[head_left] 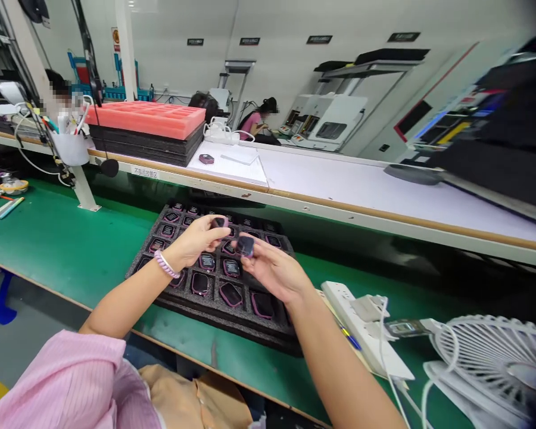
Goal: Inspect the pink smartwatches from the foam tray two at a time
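In my left hand (201,239), thumb and fingers pinch a small dark watch case (220,223) with a purplish edge. My right hand (274,265) grips a similar watch case (245,245), its dark glossy face turned up. Both are held above a black foam tray (185,298) on the green bench. Several more square watch cases with purple rims sit in the tray's pockets, such as one watch case (201,283) near the front. Some faces show lines of light text; others are dark. My hands and forearms hide part of the tray.
A white power strip (355,322) with plugs and cables lies right of the tray, beside a blue pen (349,337) and a white fan (500,357). Above runs a shelf (321,173) holding pink foam (147,119) over black foam trays. Co-workers sit beyond.
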Demonstrator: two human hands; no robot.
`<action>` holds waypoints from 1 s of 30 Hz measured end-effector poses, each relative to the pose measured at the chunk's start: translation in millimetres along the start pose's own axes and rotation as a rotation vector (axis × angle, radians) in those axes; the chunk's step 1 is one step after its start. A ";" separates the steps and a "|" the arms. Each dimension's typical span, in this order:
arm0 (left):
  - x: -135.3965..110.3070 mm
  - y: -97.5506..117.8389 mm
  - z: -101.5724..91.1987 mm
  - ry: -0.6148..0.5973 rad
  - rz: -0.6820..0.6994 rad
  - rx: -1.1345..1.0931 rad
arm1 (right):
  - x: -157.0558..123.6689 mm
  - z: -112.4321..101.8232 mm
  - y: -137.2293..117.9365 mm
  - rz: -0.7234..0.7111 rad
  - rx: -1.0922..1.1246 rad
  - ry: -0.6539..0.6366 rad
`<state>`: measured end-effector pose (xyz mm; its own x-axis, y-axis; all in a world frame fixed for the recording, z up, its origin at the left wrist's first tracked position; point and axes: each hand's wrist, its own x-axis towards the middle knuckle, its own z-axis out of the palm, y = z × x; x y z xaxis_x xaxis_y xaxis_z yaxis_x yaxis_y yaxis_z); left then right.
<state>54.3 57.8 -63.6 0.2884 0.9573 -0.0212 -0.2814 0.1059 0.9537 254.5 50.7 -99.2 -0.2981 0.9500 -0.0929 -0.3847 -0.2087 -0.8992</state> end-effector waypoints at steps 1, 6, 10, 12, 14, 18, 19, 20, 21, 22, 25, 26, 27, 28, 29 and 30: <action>-2.2 3.1 -0.6 0.016 0.029 0.029 | 3.1 9.7 -3.2 -0.021 0.017 -0.023; -4.2 18.0 4.8 0.087 0.243 0.206 | 8.4 41.3 -24.4 -0.223 -0.002 -0.095; 1.7 21.0 10.4 0.058 0.398 0.310 | 4.8 43.3 -32.1 -0.330 -0.041 -0.109; 4.7 18.2 11.8 0.082 0.442 0.375 | 3.2 39.2 -32.6 -0.334 -0.027 -0.104; 7.2 13.9 12.5 0.123 0.470 0.440 | 2.1 34.4 -32.3 -0.322 -0.001 -0.100; 9.2 7.4 13.2 0.176 0.489 0.524 | 1.7 29.2 -31.4 -0.318 0.052 -0.094; 9.0 7.1 13.4 0.188 0.492 0.543 | 2.0 29.1 -30.8 -0.314 0.061 -0.094; 8.6 7.4 13.4 0.197 0.494 0.564 | 2.6 29.4 -30.0 -0.307 0.070 -0.093; 8.1 8.0 13.5 0.203 0.500 0.581 | 3.3 29.9 -28.9 -0.298 0.079 -0.095; 7.7 8.9 13.4 0.208 0.510 0.595 | 4.1 30.6 -27.6 -0.289 0.089 -0.098; 7.6 10.3 12.7 0.214 0.554 0.629 | 5.7 32.9 -23.8 -0.299 0.119 -0.120; 8.2 9.9 12.2 0.215 0.570 0.635 | 5.8 33.4 -23.0 -0.308 0.123 -0.126; 9.2 8.8 11.5 0.218 0.584 0.635 | 5.8 33.6 -22.5 -0.314 0.122 -0.129; 10.6 7.4 10.7 0.221 0.596 0.628 | 5.7 33.5 -22.3 -0.315 0.118 -0.128; 12.1 5.5 9.8 0.222 0.605 0.617 | 5.6 33.1 -22.4 -0.310 0.114 -0.125; 13.9 3.6 8.9 0.222 0.610 0.602 | 5.7 32.5 -22.7 -0.299 0.113 -0.123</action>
<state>65.4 69.1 -57.8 0.0439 0.8373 0.5450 0.2194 -0.5403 0.8123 233.2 53.3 -65.4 -0.2580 0.9394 0.2258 -0.5631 0.0437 -0.8252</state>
